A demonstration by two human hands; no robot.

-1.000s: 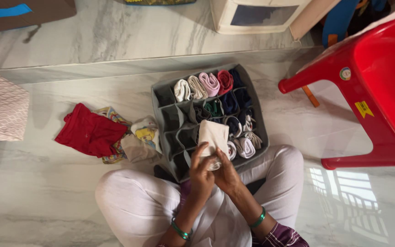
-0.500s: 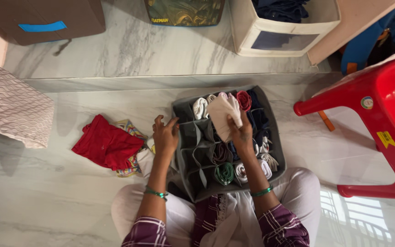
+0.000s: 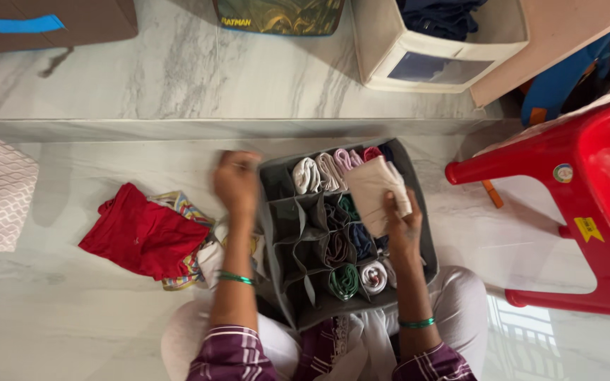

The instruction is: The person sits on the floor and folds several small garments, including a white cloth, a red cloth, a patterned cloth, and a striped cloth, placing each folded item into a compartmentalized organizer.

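From the head view I saw the right hand [image 3: 402, 224] pinching a folded cream cloth [image 3: 379, 192] between thumb and fingers, right of centre, over the grey divided organizer [image 3: 277, 212] on the floor. I judged the cloth light, soft and limp, best held across its folded bulk so it would not unroll. The left hand [image 3: 234, 180], centre left at the organizer's upper left corner, was motion-blurred; I could not tell whether its fingers were spread or closed. The hand hid the cloth's lower end, and cells beneath it were covered.
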